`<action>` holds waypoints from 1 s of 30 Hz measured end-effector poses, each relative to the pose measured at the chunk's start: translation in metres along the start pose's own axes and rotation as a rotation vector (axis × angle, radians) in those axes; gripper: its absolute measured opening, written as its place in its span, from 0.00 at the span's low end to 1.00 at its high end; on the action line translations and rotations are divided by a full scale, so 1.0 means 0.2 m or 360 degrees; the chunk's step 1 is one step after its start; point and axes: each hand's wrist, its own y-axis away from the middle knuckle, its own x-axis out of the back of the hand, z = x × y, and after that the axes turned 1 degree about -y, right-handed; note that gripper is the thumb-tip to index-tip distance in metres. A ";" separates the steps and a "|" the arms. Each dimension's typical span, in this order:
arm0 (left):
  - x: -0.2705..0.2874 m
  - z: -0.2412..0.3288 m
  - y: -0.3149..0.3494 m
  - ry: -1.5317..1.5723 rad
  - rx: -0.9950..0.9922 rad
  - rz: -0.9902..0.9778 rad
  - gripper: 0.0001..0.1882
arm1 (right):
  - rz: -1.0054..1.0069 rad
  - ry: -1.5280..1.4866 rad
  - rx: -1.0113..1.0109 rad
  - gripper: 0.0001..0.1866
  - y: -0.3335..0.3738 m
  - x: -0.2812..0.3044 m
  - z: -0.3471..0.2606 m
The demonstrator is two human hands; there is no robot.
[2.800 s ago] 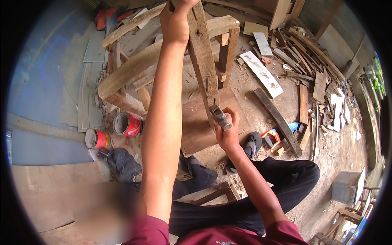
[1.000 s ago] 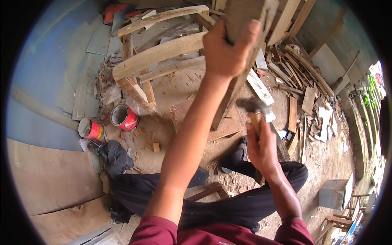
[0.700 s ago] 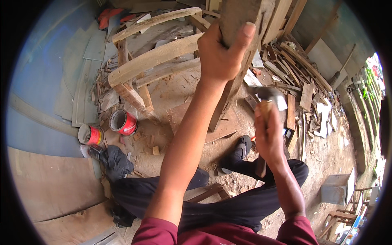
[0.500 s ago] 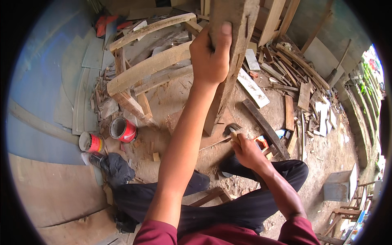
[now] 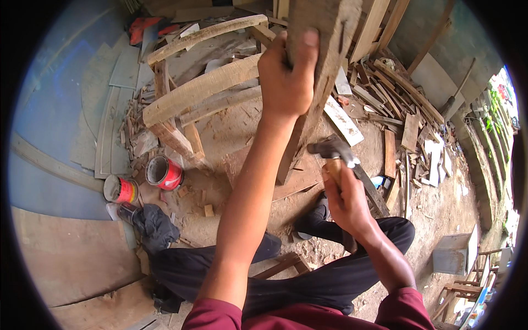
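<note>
In the head view, the left hand was closed around a thick wooden beam, its thumb laid along the broad face. The beam stood tilted at the middle of the scene; its upper end ran out past the far edge of the view, and its lower end was over a brown board on the floor (whether the two touched, I could not tell). A thin dark mark, perhaps a nail, showed on the beam's right side.

The right hand was gripping a hammer by its wooden handle, fingers wrapped round it. The metal head was just to the right of the beam's lower part, with a narrow gap visible between them.

To the far left of the beam stood a wooden frame with curved rails. Nearer on the left were two red cans, side by side, and a black plastic bag on their near side. A dark plank lay to the right of the hammer, a whitish board farther off, and a heap of scrap wood at the far right. A grey metal box sat near, on the right.
</note>
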 end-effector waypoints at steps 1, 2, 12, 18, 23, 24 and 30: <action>0.01 -0.01 -0.01 0.0007 0.0053 -0.0018 0.29 | 0.0229 -0.0086 0.0178 0.07 0.01 -0.03 0.01; 0.02 -0.02 -0.03 0.0014 0.0106 -0.0040 0.29 | 0.0167 0.0028 0.0178 0.07 0.03 -0.07 0.10; 0.05 0.00 -0.06 0.0065 0.0080 -0.0050 0.31 | 0.0128 -0.0067 -0.0063 0.08 0.12 -0.13 0.18; 0.01 -0.03 -0.03 -0.0047 0.0033 -0.0078 0.32 | -0.0281 0.0154 0.0043 0.10 0.04 -0.09 0.18; 0.07 -0.02 -0.04 0.0109 0.0236 -0.0136 0.32 | 0.0258 -0.0094 0.0254 0.08 0.01 -0.05 -0.03; 0.10 -0.03 -0.05 0.0116 0.0289 -0.0238 0.31 | 0.0130 -0.0046 0.0221 0.09 0.02 -0.08 0.05; 0.07 -0.06 -0.04 0.0242 0.0296 -0.0084 0.34 | -0.0130 -0.0011 -0.0055 0.14 0.20 -0.20 0.44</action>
